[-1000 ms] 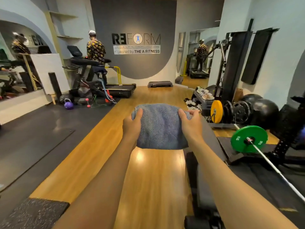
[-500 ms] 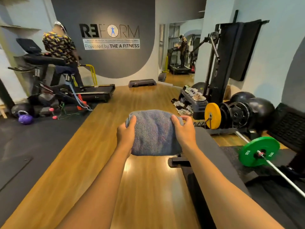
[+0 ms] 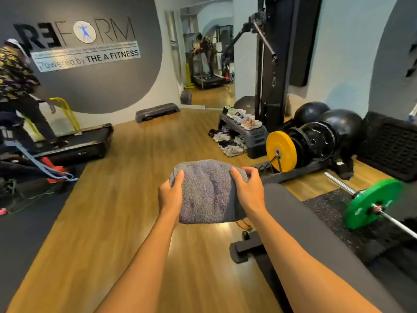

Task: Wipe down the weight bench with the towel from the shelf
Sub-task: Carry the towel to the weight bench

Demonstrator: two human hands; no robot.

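A folded grey-blue towel (image 3: 207,193) is held out in front of me above the wooden floor. My left hand (image 3: 170,195) grips its left edge and my right hand (image 3: 249,190) grips its right edge, fingers curled over the top. The weight bench (image 3: 300,227), with a dark grey pad, runs from just right of the towel toward the lower right, partly behind my right forearm. Its black foot (image 3: 246,247) rests on the floor below the towel.
A barbell with a green plate (image 3: 372,204) lies right of the bench. A rack with a yellow plate (image 3: 281,151) and black plates stands behind it, with shoes on a step (image 3: 243,129). A person stands on a treadmill (image 3: 74,145) at left.
The view has swung to the right and come closer to the bench. Both hands keep hold of the towel, which now sits nearer the bench's far end.
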